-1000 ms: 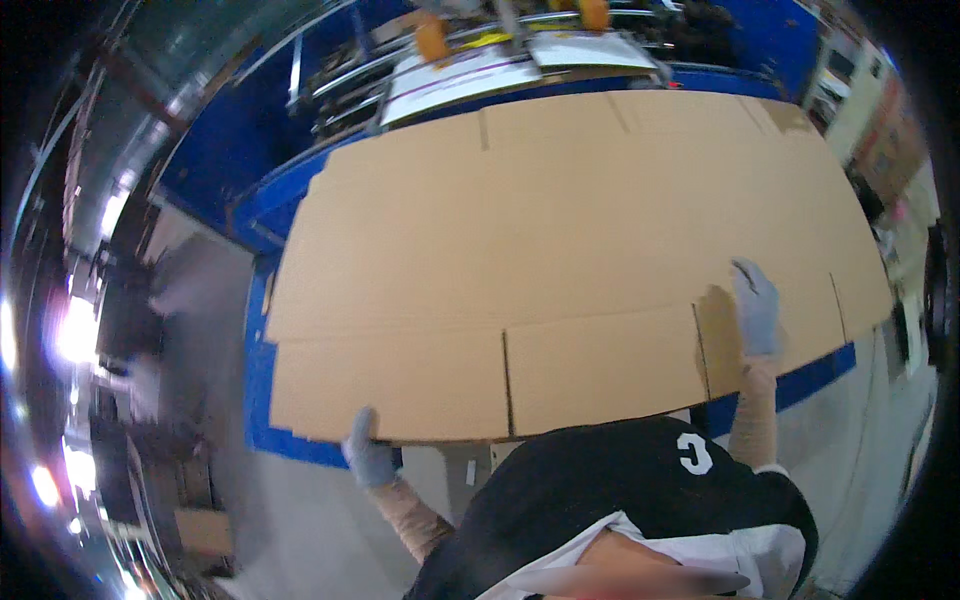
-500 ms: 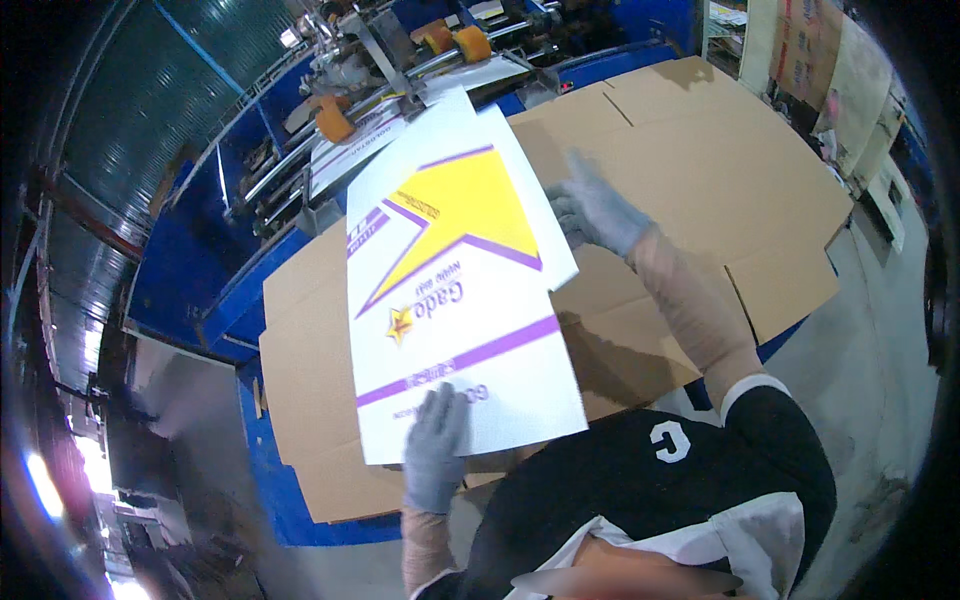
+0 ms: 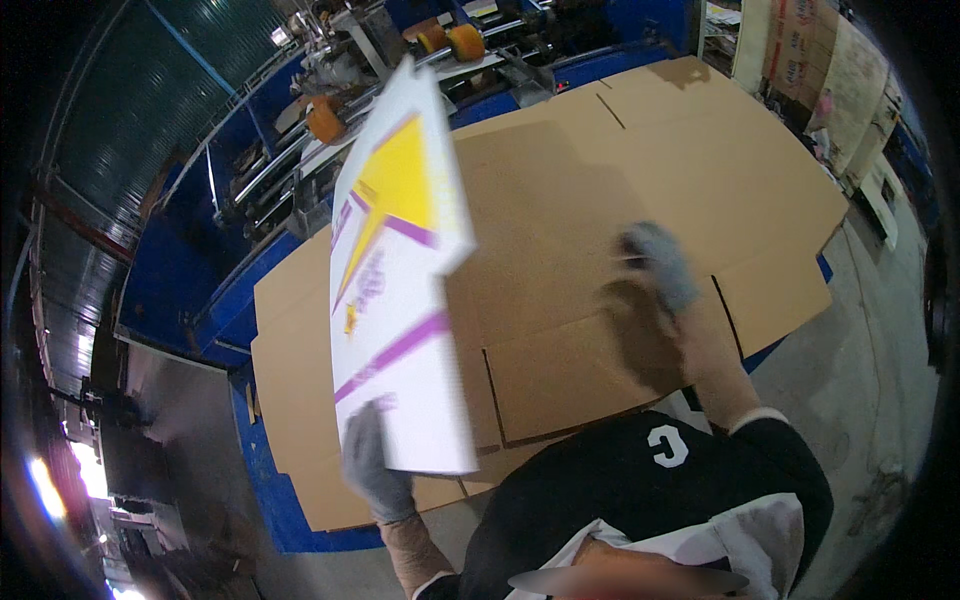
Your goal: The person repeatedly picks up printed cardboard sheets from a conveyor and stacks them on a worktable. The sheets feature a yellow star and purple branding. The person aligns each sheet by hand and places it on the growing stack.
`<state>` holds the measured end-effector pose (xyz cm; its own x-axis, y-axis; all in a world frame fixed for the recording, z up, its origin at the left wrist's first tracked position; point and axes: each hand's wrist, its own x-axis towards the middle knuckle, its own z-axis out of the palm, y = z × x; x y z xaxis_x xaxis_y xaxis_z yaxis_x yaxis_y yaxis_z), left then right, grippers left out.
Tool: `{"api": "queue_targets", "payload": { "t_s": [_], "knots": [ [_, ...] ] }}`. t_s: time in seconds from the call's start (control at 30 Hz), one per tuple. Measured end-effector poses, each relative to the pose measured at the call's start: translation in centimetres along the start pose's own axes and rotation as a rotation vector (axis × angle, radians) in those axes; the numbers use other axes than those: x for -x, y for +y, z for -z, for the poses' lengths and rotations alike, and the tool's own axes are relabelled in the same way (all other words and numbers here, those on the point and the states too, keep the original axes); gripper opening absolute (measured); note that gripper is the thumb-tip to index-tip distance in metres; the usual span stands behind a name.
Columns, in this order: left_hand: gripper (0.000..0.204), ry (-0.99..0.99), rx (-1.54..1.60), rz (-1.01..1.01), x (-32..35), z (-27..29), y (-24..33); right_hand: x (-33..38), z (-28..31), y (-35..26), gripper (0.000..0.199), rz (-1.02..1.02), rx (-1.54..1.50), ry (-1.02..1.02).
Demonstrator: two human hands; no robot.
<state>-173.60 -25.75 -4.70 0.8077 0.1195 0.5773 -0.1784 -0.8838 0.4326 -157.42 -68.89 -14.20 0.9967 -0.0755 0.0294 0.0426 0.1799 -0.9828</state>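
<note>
A stiff white sheet point(image 3: 400, 370) printed in yellow and purple stands tilted over the brown cardboard, slightly blurred. Its lower left edge is in the grip of my grey-gloved left hand point(image 3: 376, 468), with the thumb side hidden. My right hand point(image 3: 662, 264), gloved too, hovers over the cardboard to the right of the sheet and apart from it. Motion smears its fingers, and a shadow falls below it. Beneath both hands lies a large, flat brown cardboard piece point(image 3: 560, 210) with slots and crease lines.
Beyond the cardboard is a blue machine point(image 3: 160, 265) with metal rods and orange rollers point(image 3: 466, 43). Another white sheet point(image 3: 318, 155) lies under the rods. Brown and pale sheets point(image 3: 800, 50) stand at the upper right. Grey floor point(image 3: 800, 390) shows at the right.
The white sheet has moved left and tilted up, with its right side coming off the cardboard. My left hand went left with it. My right hand drew back toward me and to the right.
</note>
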Motion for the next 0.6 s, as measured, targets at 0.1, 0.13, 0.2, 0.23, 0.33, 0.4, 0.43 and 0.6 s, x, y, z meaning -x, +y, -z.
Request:
{"api": "queue_targets", "payload": {
  "t_s": [0.1, 0.13, 0.2, 0.23, 0.33, 0.4, 0.43, 0.6],
  "knots": [
    [0.026, 0.531, 0.329, 0.199, -1.9, 0.6, -1.3, 7.5, 16.9, 2.2, 0.026, 0.091, 1.394, 0.722],
    [0.028, 0.559, 0.16, 0.197, -3.0, 1.7, -2.0, 10.5, 22.3, 2.6, 0.027, 0.04, 1.766, 0.906],
    [0.022, 0.574, 0.173, 0.324, -4.5, 3.2, -2.9, 15.2, 30.4, 2.9, 0.033, -0.056, 1.227, 1.166],
    [0.02, 0.58, 0.219, 0.357, -5.1, 3.8, -3.2, 16.3, 32.6, 3.4, 0.036, 0.015, 0.615, 1.238],
    [0.017, 0.58, 0.216, 0.411, -5.3, 5.3, -4.2, 16.6, 33.9, 2.9, 0.044, 0.121, -0.649, 0.929],
    [0.018, 0.604, 0.191, 0.328, -4.4, 5.8, -4.9, 14.5, 30.9, 1.6, 0.046, 0.147, -0.515, 0.971],
    [0.019, 0.61, 0.139, 0.354, -3.7, 6.0, -5.4, 13.7, 28.8, 0.7, 0.048, 0.14, -0.464, 1.024],
    [0.026, 0.502, 0.1, 0.22, -0.3, 4.0, -6.4, 10.4, 15.0, -4.2, 0.038, 0.706, -0.2, 0.902]
  ]
}}
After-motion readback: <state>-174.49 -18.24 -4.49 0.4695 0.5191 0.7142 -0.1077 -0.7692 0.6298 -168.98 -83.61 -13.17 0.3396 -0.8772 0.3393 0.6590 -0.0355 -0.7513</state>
